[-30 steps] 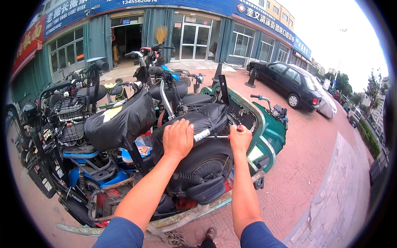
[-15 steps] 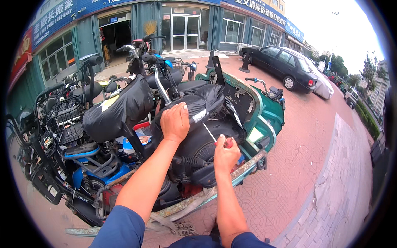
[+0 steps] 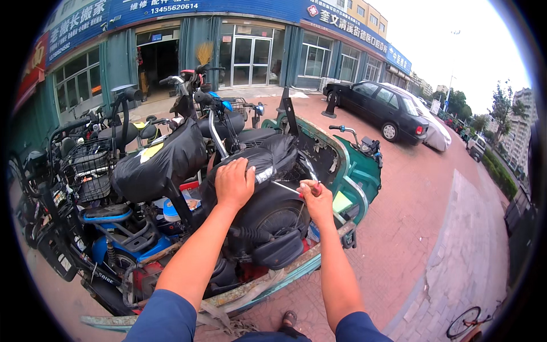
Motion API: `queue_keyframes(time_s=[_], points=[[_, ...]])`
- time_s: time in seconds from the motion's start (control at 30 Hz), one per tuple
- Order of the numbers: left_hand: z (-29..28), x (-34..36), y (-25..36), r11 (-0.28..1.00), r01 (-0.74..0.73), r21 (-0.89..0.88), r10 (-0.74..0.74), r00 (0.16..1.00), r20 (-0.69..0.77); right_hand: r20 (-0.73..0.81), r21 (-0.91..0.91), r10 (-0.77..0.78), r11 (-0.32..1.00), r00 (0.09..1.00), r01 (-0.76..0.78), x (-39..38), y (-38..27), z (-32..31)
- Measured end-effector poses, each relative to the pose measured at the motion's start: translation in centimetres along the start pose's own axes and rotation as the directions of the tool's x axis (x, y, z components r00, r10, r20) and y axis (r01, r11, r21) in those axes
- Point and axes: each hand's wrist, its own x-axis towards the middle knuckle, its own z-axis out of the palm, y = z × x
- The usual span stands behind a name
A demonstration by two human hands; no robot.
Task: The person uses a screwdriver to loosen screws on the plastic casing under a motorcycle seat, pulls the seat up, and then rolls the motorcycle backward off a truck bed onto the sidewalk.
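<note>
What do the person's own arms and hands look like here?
Dark blue short sleeves end near the elbows. The forearms are bare. The left hand and right hand are ungloved, with no watch or bracelet showing.

On my remote feed, I list: one black sedan (image 3: 379, 109); one covered vehicle (image 3: 437, 133), just beyond; white-framed glass doors (image 3: 252, 58); straw broom (image 3: 204, 52); green hedge (image 3: 503, 172); bicycle (image 3: 472, 323), lower right.

The right hand (image 3: 317, 200) hides much of the red-handled tool (image 3: 288, 188) — its tip's contact is unclear. Both arms (image 3: 340, 273) cover stretches of the cart's near edge (image 3: 299, 270); the view's lower-right rim crops a bicycle (image 3: 472, 323).
</note>
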Motion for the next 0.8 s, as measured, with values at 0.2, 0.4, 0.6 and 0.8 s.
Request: queue_keyframes(time_s=[0.2,0.4,0.6,0.8], points=[[-0.4,0.1,0.1,1.0,0.014,0.007,-0.014,1.0,0.022,0.141,0.068,-0.029,0.997,0.99,0.019,6.3,-0.3,-0.9],[0.0,0.3,0.5,0.999,0.021,0.03,-0.022,0.999,0.041,0.084,0.085,-0.165,0.984,0.983,0.158,11.3,1.5,0.3],[-0.4,0.6,0.9,0.996,0.043,0.073,-0.048,0.997,0.065,0.443,0.099,-0.109,0.993,0.89,0.072,16.7,0.4,0.4],[-0.2,0.8,1.6,0.991,0.082,0.101,-0.091,0.992,0.088,0.508,0.227,-0.171,0.972,0.844,0.06,17.1,1.7,-0.4]])
